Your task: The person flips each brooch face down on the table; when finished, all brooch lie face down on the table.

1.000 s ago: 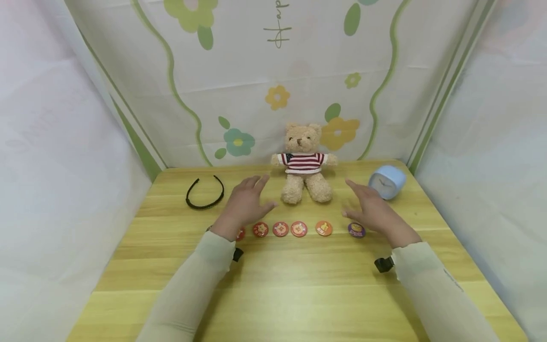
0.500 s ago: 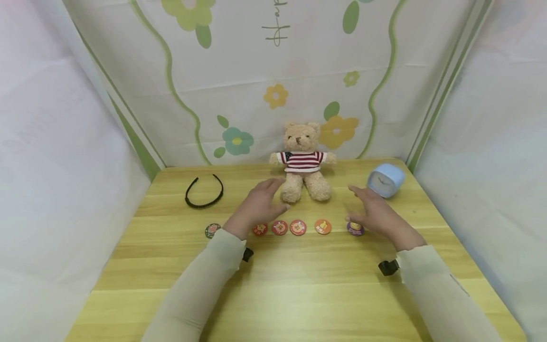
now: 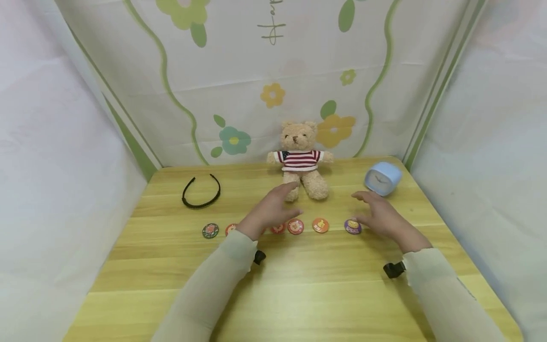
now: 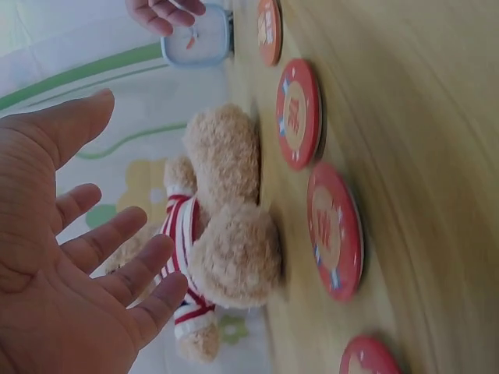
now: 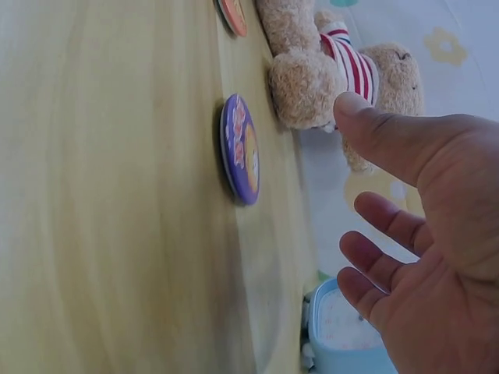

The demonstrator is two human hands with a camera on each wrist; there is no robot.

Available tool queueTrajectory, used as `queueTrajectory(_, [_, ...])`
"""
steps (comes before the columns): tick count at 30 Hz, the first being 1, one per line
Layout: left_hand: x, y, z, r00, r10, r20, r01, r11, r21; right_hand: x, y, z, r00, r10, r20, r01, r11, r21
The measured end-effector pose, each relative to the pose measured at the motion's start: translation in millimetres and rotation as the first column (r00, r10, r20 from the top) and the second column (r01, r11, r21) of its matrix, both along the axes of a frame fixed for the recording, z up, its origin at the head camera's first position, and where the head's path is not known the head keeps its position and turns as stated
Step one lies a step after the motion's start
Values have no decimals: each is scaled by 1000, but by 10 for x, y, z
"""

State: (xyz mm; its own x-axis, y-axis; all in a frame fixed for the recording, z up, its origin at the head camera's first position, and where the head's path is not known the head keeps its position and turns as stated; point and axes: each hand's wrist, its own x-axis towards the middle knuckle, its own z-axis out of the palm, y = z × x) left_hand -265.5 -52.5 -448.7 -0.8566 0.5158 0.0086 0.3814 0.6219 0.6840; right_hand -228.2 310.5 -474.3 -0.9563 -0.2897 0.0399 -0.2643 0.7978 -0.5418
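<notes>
My left hand [image 3: 271, 209] hovers over the row of round badges, fingers spread and holding nothing; its fingertips overlap one leg of the teddy bear [image 3: 299, 161] in the head view. A red badge [image 4: 335, 231] and another red badge [image 4: 299, 114] lie beyond its palm in the left wrist view. My right hand [image 3: 382, 216] is also relaxed and holds nothing, just right of the purple badge [image 5: 240, 149]. Farther left in the row are an orange badge [image 3: 320, 225] and a dark green badge [image 3: 210, 231]. My left hand and wrist partly hide the red badges.
A black headband [image 3: 201, 192] lies at the back left of the wooden table [image 3: 299, 304]. At the back right stands a light blue clock [image 3: 382, 178], close behind my right hand. The bear sits against the flowered back curtain [image 3: 231, 71], and white cloth hangs on both sides.
My left hand has moved right, from beside the bear to in front of its leg, uncovering the dark green badge. My right hand has shifted slightly right and down. The view has tilted slightly.
</notes>
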Motion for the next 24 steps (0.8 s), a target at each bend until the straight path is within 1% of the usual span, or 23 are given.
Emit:
queueTrajectory(1, [-2,36,-17,1000,-12,5,12,1000,14,8,12,-2,1000,-2,3,2,1000,-5])
queueTrajectory(3, [4,112,-49,999,-32,4,32,999,14,22,37,-17,1000,-7,12,7,1000,-12])
queueTrajectory(7, [60,256,-121,998,-68,6,68,998,-14,52,101,-65,999,-29,46,30,999,-15])
queueTrajectory(9, [93,332,-141,997,-71,11,72,997,-30,72,134,-93,997,-38,61,39,999,-13])
queueTrajectory(12, [117,432,-157,997,-76,-4,75,997,-30,85,166,-118,995,-46,84,48,999,-16])
queueTrajectory(14, [122,496,-161,996,-87,-11,86,996,-31,94,185,-127,994,-44,96,46,999,-20])
queueTrajectory(18, [118,612,-189,991,-131,-20,130,990,-54,100,220,-154,992,-43,118,47,998,-32])
queueTrajectory(21, [123,711,-210,986,-162,-28,160,984,-78,99,242,-189,992,-43,117,46,999,-29])
queueTrajectory(24, [126,825,-232,982,-178,-56,171,979,-115,99,262,-229,993,-43,112,46,999,-19])
